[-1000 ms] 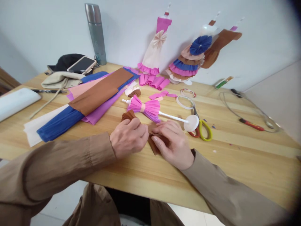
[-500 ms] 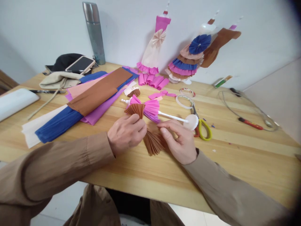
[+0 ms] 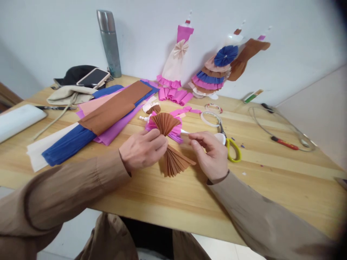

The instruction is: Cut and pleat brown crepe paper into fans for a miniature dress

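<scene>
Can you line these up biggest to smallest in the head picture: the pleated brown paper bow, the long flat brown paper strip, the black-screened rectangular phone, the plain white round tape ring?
1. Brown paper strip
2. Pleated bow, though the left hand hides part of it
3. Phone
4. White tape ring

Paper stack (image 3: pixel 116 108) on tbl (image 3: pixel 257 202), L of pleated paper (image 3: pixel 175 164); scissors (image 3: pixel 228 148) + tape roll (image 3: pixel 212 125) to R, screwdriver (image 3: pixel 284 143) farther R. Behind, nr wall (image 3: pixel 143 36): flask (image 3: pixel 110 50) at L, dressed figs (image 3: pixel 172 66) to R of it.
</scene>
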A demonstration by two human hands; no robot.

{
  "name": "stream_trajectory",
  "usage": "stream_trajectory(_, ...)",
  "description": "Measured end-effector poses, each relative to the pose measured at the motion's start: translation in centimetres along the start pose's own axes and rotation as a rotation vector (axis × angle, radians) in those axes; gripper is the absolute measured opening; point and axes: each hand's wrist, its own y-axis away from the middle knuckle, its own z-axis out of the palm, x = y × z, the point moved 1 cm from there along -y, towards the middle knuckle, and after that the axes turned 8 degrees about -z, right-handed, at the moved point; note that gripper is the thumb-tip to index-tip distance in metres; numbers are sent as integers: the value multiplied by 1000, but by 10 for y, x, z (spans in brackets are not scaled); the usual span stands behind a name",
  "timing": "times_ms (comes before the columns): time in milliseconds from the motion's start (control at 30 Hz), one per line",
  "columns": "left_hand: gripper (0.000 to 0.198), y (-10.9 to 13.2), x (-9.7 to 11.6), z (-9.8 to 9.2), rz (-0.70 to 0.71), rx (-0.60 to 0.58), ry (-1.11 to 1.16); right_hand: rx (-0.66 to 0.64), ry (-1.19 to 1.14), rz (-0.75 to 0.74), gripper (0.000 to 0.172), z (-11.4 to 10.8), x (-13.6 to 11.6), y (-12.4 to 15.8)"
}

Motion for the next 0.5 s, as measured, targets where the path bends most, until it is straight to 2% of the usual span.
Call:
stream_trajectory(133, 25, 1, -11, 4, -11, -27, -53, -13, 87, -58, 17, 2, 5, -2)
stream_trajectory(233, 25, 2, -12, 6, 39, -45, -21, -6, 126, -91, 19, 2, 8, -3)
stream_trajectory(333, 26, 3, -11, 9, 75, -79, 37, -27, 86, -65, 21, 3, 10, -1)
stream_trajectory(500, 29, 3, -8, 12, 49, -112, 68, -68, 19, -52, 23, 6, 8, 0)
